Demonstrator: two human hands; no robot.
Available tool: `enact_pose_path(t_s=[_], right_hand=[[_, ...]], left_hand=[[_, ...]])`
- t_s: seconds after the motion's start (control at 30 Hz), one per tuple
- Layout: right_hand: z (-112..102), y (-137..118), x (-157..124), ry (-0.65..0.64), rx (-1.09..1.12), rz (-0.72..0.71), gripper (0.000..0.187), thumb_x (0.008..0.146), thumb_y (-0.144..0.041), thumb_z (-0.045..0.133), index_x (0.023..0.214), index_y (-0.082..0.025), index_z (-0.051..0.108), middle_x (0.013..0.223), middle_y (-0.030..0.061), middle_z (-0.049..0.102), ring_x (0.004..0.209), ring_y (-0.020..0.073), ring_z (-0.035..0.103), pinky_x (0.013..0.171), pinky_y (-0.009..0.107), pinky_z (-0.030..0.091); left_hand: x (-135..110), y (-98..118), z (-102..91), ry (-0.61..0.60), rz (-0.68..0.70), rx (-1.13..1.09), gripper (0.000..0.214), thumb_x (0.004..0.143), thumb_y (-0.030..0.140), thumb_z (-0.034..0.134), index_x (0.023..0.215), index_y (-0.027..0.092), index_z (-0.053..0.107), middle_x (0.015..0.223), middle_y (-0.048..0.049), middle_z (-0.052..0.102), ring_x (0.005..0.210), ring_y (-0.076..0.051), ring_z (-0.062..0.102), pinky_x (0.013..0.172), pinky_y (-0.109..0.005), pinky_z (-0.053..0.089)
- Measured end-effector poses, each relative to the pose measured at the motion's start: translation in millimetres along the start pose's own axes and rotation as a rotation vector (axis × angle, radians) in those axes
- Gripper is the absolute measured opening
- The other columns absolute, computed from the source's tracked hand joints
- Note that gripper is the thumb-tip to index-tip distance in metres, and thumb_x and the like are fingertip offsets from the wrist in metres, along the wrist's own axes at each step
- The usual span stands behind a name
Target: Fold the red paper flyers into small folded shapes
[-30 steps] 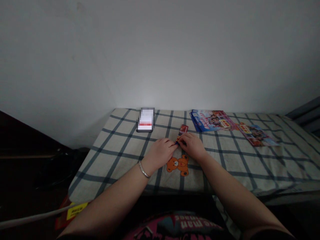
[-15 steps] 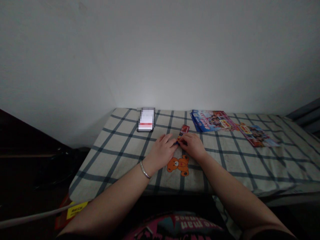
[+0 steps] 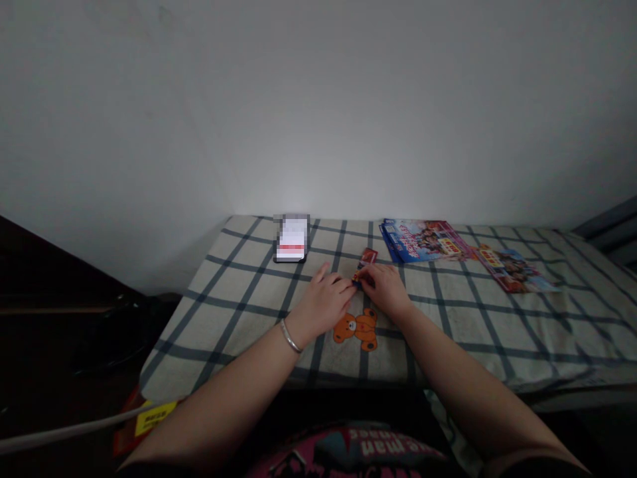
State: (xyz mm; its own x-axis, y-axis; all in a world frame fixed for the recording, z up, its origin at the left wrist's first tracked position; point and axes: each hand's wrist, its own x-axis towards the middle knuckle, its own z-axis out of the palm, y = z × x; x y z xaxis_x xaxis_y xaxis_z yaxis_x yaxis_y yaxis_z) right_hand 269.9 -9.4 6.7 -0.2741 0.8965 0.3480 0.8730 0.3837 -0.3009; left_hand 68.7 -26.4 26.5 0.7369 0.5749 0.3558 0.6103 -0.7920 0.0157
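Observation:
A narrow strip of glossy printed paper (image 3: 368, 256), red at its far end with blue and yellow nearer me, lies on the checked cloth under my fingertips. Its near end is mostly hidden. My right hand (image 3: 384, 287) pinches it between thumb and fingers. From the other side, my left hand (image 3: 323, 302), with a silver bangle at the wrist, presses its fingertips on the same near end. One left finger is raised away from the others. Just below the hands is an orange bear print (image 3: 355, 329) on the cloth.
A lit phone (image 3: 291, 239) lies at the back left. Several overlapping colourful leaflets (image 3: 423, 240) lie at the back right, with another leaflet (image 3: 517, 269) beside them. The checked tablecloth (image 3: 223, 282) reaches the white wall (image 3: 318, 106). A pale cable (image 3: 70, 431) runs at lower left.
A finger of my left hand has lifted and spread from the rest. My right hand has barely moved and stays at the paper strip. The leaflets and phone lie as before.

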Motion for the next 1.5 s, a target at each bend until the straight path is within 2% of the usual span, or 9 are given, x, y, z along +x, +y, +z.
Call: enact_pose_path(t_s=[0.2, 0.33, 0.43, 0.57, 0.83, 1.1, 1.3, 1.5], right_hand=[[-1.3, -3.2, -3.0, 0.052, -0.104, -0.022, 0.016, 0.088, -0.022, 0.053, 0.100, -0.020, 0.064, 0.105, 0.0090, 0.067, 0.102, 0.0266, 0.056, 0.091, 0.040, 0.041], [0.7, -2.2, -5.3, 0.035, -0.068, -0.051, 0.036, 0.088, -0.023, 0.050, 0.122, -0.016, 0.056, 0.122, 0.0125, 0.061, 0.116, 0.0276, 0.050, 0.101, 0.043, 0.039], [4.0, -0.4, -5.2, -0.013, -0.065, -0.049, 0.055, 0.085, -0.023, 0.049, 0.139, -0.012, 0.042, 0.137, 0.0140, 0.052, 0.128, 0.0280, 0.043, 0.110, 0.046, 0.031], [7.9, 0.2, -3.7, -0.077, -0.098, 0.026, 0.065, 0.086, -0.026, 0.044, 0.148, -0.012, 0.029, 0.149, 0.0127, 0.041, 0.139, 0.0265, 0.034, 0.117, 0.050, 0.019], [6.4, -0.1, -0.7, -0.141, -0.055, 0.103, 0.073, 0.084, -0.026, 0.042, 0.152, -0.014, 0.019, 0.154, 0.0120, 0.033, 0.144, 0.0240, 0.027, 0.118, 0.052, 0.014], [6.4, 1.5, -0.3, -0.128, -0.005, 0.114, 0.075, 0.080, -0.018, 0.042, 0.152, -0.013, 0.018, 0.154, 0.0130, 0.034, 0.143, 0.0221, 0.027, 0.118, 0.048, 0.015], [9.6, 5.6, -1.1, -0.096, 0.006, 0.090, 0.074, 0.080, -0.016, 0.041, 0.151, -0.013, 0.019, 0.152, 0.0142, 0.036, 0.142, 0.0232, 0.029, 0.118, 0.049, 0.018], [11.5, 8.0, -2.0, -0.069, 0.003, 0.061, 0.073, 0.080, -0.013, 0.039, 0.150, -0.015, 0.020, 0.151, 0.0137, 0.038, 0.142, 0.0228, 0.030, 0.116, 0.051, 0.021]], left_hand=[[-0.3, 1.0, 2.9, -0.010, -0.024, 0.000, 0.028, 0.090, 0.023, 0.054, 0.116, 0.019, 0.061, 0.115, -0.0066, 0.064, 0.110, -0.025, 0.053, 0.110, -0.050, 0.029], [-1.0, 0.1, 7.8, -0.007, -0.024, -0.018, 0.031, 0.090, 0.022, 0.052, 0.120, 0.016, 0.059, 0.124, -0.0081, 0.061, 0.115, -0.025, 0.052, 0.103, -0.044, 0.039], [-1.0, -0.8, 10.6, 0.003, -0.018, -0.029, 0.032, 0.091, 0.022, 0.051, 0.121, 0.014, 0.058, 0.125, -0.0083, 0.061, 0.119, -0.025, 0.050, 0.103, -0.042, 0.040], [-0.7, -1.9, 10.6, -0.011, -0.016, -0.035, 0.033, 0.091, 0.022, 0.051, 0.122, 0.015, 0.057, 0.126, -0.0085, 0.061, 0.120, -0.025, 0.051, 0.102, -0.043, 0.041], [-1.3, -5.3, 7.5, -0.059, 0.010, -0.021, 0.033, 0.093, 0.026, 0.051, 0.124, 0.018, 0.057, 0.131, -0.0079, 0.059, 0.123, -0.024, 0.049, 0.102, -0.043, 0.040], [-1.6, -0.6, 7.5, -0.075, -0.017, 0.009, 0.035, 0.095, 0.031, 0.049, 0.128, 0.021, 0.055, 0.133, -0.0056, 0.057, 0.124, -0.025, 0.047, 0.104, -0.044, 0.037], [2.5, 5.0, 5.6, -0.075, -0.041, 0.022, 0.033, 0.093, 0.033, 0.052, 0.123, 0.020, 0.057, 0.127, -0.0068, 0.060, 0.121, -0.026, 0.049, 0.101, -0.044, 0.039], [-1.8, 2.7, 6.5, -0.063, -0.039, 0.010, 0.035, 0.093, 0.033, 0.053, 0.125, 0.020, 0.056, 0.133, -0.0064, 0.058, 0.124, -0.027, 0.047, 0.102, -0.045, 0.038]])
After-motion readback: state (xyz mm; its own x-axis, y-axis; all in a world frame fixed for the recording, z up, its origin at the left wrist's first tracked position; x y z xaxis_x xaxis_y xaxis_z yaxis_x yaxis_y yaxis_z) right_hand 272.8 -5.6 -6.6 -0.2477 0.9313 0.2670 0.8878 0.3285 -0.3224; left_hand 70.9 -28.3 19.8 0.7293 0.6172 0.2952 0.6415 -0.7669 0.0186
